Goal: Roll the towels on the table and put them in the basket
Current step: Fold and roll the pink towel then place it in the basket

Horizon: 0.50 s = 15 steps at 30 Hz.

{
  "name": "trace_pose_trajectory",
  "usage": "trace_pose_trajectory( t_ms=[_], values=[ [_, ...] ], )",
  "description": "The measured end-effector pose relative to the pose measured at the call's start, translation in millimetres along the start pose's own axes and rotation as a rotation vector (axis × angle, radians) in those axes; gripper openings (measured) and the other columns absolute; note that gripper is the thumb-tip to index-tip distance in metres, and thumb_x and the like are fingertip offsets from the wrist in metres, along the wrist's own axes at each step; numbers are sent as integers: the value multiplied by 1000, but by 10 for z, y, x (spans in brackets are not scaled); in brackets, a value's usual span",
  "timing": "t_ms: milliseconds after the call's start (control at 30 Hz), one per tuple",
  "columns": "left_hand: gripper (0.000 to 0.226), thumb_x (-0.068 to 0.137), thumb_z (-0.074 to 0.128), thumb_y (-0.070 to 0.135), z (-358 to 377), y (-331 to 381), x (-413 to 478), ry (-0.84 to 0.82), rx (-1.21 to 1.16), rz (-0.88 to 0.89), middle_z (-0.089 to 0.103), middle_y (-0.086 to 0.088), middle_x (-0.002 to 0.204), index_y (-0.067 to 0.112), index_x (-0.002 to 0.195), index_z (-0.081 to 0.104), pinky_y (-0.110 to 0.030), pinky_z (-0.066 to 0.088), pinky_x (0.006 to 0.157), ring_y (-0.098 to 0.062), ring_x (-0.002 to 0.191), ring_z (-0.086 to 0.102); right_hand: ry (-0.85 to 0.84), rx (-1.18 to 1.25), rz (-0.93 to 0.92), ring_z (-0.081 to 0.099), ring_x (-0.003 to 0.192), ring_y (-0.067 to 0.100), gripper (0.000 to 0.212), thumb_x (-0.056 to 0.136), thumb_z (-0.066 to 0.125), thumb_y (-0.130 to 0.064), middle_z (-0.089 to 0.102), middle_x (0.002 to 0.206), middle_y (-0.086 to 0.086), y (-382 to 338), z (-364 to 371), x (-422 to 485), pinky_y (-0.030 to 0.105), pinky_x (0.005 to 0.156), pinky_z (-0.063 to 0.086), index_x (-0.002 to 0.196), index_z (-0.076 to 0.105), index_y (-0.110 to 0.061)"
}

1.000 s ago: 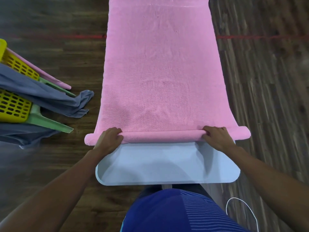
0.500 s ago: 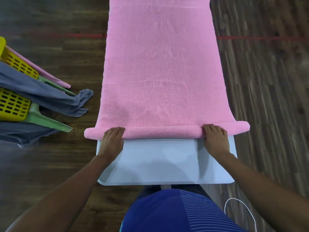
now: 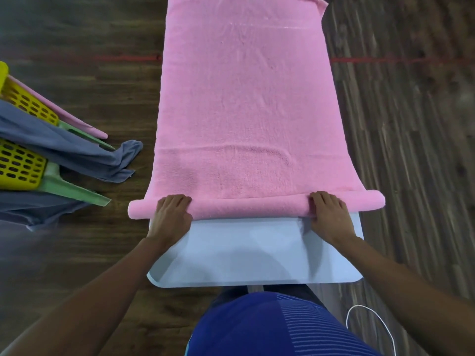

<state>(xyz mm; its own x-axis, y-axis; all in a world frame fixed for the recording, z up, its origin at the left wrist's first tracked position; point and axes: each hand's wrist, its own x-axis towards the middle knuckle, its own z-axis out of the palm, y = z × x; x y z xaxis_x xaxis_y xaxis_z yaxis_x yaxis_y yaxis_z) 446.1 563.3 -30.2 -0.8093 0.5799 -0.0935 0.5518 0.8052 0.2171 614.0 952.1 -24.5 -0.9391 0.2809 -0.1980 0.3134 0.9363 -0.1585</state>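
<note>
A pink towel lies flat along a pale table, covering all of it but the near end. The towel's near edge is rolled into a narrow tube lying crosswise, and both ends of the tube stick out past the table's sides. The left hand grips the roll near its left end, fingers curled over the top and wrist on the table's corner. The right hand grips it near the right end in the same way, with its fingers bent over the roll and its heel on the bare tabletop. The two hands are well apart, and a long stretch of roll runs between them. On the wooden floor to the left stands a yellow basket with green legs, cut off by the frame, so it may be more than one. A grey cloth is draped over it and trails onto the floor. A white cable loops on the floor near the person's right side.
</note>
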Motion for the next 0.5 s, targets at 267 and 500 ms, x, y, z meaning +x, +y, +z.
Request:
trace_pose_trajectory(
  t_ms=[267,500],
  values=[
    [29,77,45,28,-129,-13,53,-218,4,-35,68,-8,84,12,90,66,-39,45,74,-29,76,60,-136,-81,57,57,96,27,30,82,55,-25,67,102,1,6,-135,76,41,84,35,111,63,-21],
    [21,81,66,2,-89,16,128,47,-29,-99,62,-13,98,5,102,63,-46,44,77,-34,88,55,130,-35,101,54,93,34,22,80,66,-15,62,101,10,-4,-137,213,43,81,35,102,64,-12]
  ],
)
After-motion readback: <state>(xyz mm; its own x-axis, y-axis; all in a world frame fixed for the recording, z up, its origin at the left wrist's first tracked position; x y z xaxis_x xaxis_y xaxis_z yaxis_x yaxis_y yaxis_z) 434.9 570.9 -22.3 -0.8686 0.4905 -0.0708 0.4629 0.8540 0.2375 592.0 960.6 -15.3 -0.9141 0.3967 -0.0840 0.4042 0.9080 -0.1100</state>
